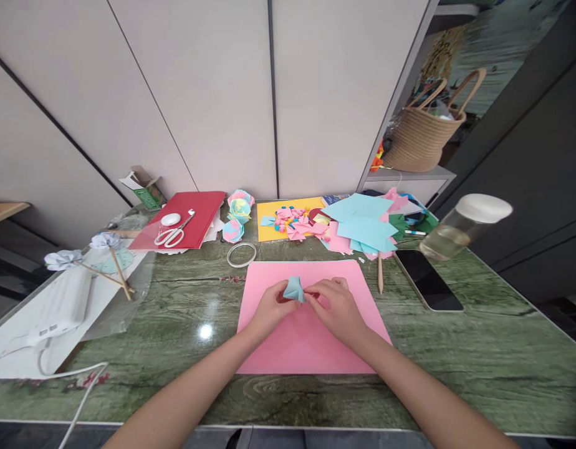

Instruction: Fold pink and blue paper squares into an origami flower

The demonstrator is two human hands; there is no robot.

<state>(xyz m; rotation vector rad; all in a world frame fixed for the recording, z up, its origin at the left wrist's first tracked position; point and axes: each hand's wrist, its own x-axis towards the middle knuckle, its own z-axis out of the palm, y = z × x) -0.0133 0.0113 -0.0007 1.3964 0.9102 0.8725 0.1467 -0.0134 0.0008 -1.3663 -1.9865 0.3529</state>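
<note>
A small folded piece of light blue paper [294, 288] is held above a pink sheet [311, 349]. My left hand [272, 310] pinches its lower left side between thumb and fingers. On its right edge, the fingertips of my right hand [337, 305] close on the paper, with thumb and index finger together. The far fingers of the right hand are curled and partly hidden. Behind the pink sheet, a yellow sheet [264, 232] carries small folded paper pieces [295, 221] in pink, blue and yellow.
Light blue sheets [363, 221] are piled at the back right, near a wooden stick [380, 274], a phone [428, 279] and a bottle [465, 227]. A tape roll [242, 255], paper balls [239, 212] and scissors [171, 236] on a red folder [201, 215] stand left. A white cable [85, 399] crosses the front left edge.
</note>
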